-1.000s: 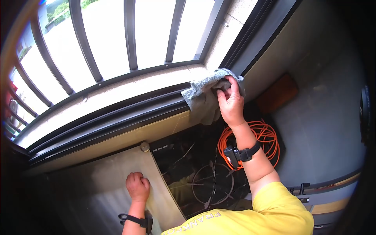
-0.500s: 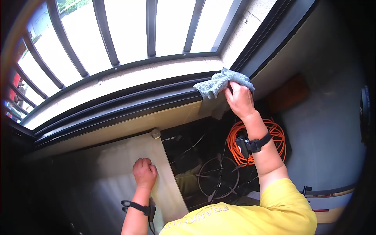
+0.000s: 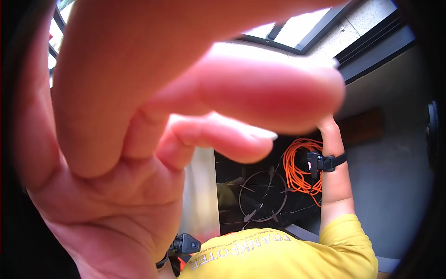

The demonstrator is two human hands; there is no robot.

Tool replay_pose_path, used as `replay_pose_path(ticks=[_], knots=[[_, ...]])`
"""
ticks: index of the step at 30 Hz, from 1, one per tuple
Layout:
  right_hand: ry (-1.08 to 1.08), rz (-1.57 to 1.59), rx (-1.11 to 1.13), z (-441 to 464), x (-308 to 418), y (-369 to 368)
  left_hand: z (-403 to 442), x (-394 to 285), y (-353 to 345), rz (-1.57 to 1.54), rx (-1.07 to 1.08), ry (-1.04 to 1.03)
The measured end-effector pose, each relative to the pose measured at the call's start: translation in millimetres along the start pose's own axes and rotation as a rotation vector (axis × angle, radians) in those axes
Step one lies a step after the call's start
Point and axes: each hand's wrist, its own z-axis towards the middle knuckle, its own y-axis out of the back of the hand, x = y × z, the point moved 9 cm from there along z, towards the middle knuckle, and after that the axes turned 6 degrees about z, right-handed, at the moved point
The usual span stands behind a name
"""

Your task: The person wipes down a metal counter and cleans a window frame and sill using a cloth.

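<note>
My left hand (image 3: 116, 204) is raised very close to the camera, palm toward it, and fills the left and upper middle of the view. Its fingers are bent but spread apart, and nothing is in them. Farther off, my right hand (image 3: 328, 123) reaches up by the window corner. Only its wrist end shows; its fingers are hidden behind my left fingers. The light blue cloth it gripped half a second ago cannot be seen now. A window frame (image 3: 371, 51) with a dark track runs at the upper right, close to my right hand.
An orange coiled cable (image 3: 297, 174) lies on the black marbled surface (image 3: 227, 158), beside a round burner grate (image 3: 241, 197). A metal panel (image 3: 202, 186) stands left of it. Window bars (image 3: 274, 30) show at the top. A grey wall (image 3: 390, 186) rises at right.
My left hand has come up from resting as a fist on the metal panel to right before the camera, and has opened. It now hides the cloth and my right fingers. The view has shifted.
</note>
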Motion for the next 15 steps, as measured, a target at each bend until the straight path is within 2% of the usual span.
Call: replay_pose_path(ticks=[1, 5, 9, 11, 12, 14, 15], knots=[[-0.264, 0.016, 0.188, 5, 5, 1, 0, -2, 1, 0.021, -0.006, -0.009], [-0.23, 0.204, 0.061, 0, -6, 8, 0, -5, 9, 0.089, -0.018, -0.048], [-0.214, 0.291, 0.23, 0, 12, 10, 4, -6, 14, 0.153, -0.026, -0.071], [-0.236, 0.163, 0.247, -1, 27, 16, 5, -8, 15, 0.19, -0.036, -0.084], [-0.257, 0.051, 0.314, -4, 8, 1, 5, -11, 15, 0.205, -0.042, -0.091], [-0.311, -0.058, 0.186, -2, 10, 2, 6, -15, 14, 0.234, -0.051, -0.107], [-0.215, -0.11, 0.111, 1, 14, 0, 7, -18, 14, 0.249, -0.06, -0.116]])
